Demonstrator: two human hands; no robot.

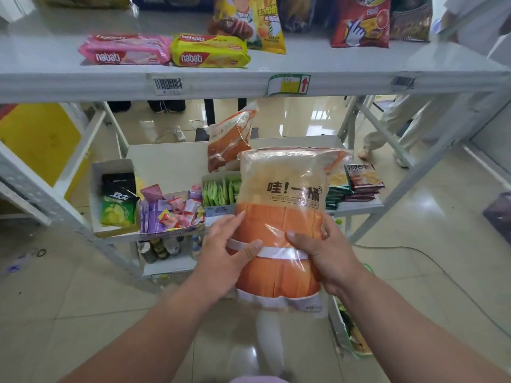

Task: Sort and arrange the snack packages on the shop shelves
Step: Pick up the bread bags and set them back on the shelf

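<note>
Two hands hold one large clear-and-orange snack bag (279, 217) upright in front of the shelving, seen from the head camera; the left hand (225, 252) grips its lower left edge with the thumb laid across the white band, and the right hand (323, 255) grips the lower right side, thumb on the front and fingers curled round the edge. The bag hangs in the air, clear of every shelf, just before the lower shelf (356, 208); a second bag of the same kind (229, 139) stands upright on that shelf behind it, near the open box of green sachets (219, 190).

On the upper shelf (83, 84) lie a pink Nabati wafer pack (124, 49) and a yellow Nabati wafer pack (210, 51) side by side, with crisp bags standing behind them.

By my judgement the step in hand is carrying this bag to its place; the likely home is beside its twin on the lower shelf, though that is a guess. The next move would call for passing the bag under the upper shelf's front lip, setting it upright on bare shelf without toppling its twin or crushing the sachet box, then letting go.
</note>
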